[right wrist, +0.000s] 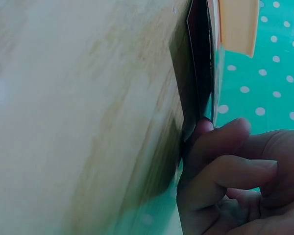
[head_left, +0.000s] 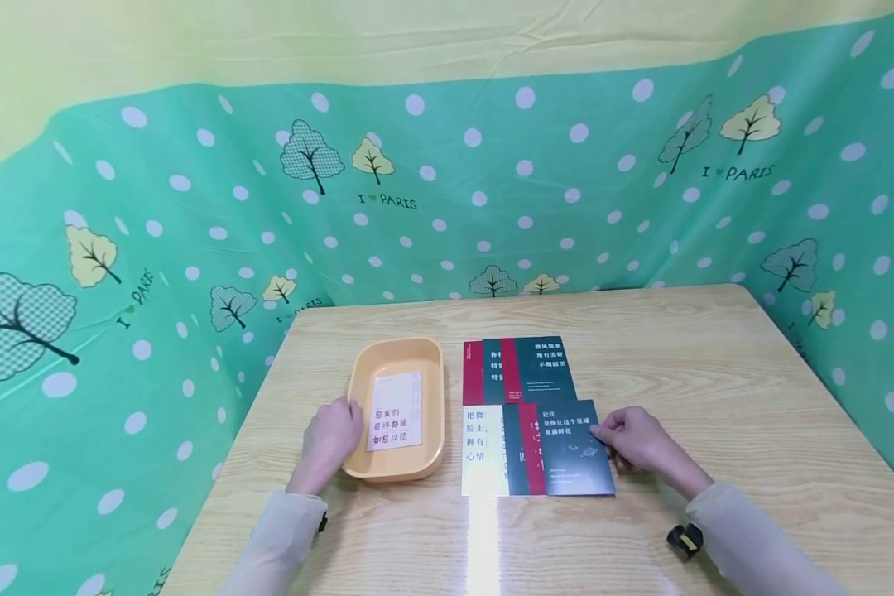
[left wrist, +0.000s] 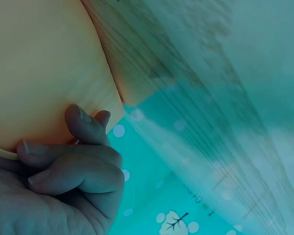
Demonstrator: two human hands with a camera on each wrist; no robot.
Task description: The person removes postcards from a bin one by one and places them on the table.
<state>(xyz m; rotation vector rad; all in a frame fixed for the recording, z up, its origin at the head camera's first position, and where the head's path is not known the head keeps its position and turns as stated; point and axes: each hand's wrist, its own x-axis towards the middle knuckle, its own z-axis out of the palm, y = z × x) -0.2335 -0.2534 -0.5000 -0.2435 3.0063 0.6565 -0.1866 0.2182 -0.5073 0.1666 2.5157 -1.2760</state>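
Note:
My left hand (head_left: 335,430) grips the left rim of a pale orange plastic tray (head_left: 437,397); in the left wrist view its fingers (left wrist: 83,152) curl at the tray wall (left wrist: 44,63). A white card (head_left: 398,410) with printed characters lies inside the tray. My right hand (head_left: 636,439) pinches the right edge of a dark teal card (head_left: 577,463) with white writing and small planet drawings. In the right wrist view the card's edge (right wrist: 206,73) is between thumb and fingers, slightly above the table. It overlaps a red card (head_left: 531,472) and others in the front row.
Behind is a second row of overlapping cards, with a dark teal one (head_left: 547,372) at its right end. A white card (head_left: 483,472) lies at the front row's left. The wood-grain table (head_left: 715,364) is bordered by a green dotted curtain (head_left: 432,240).

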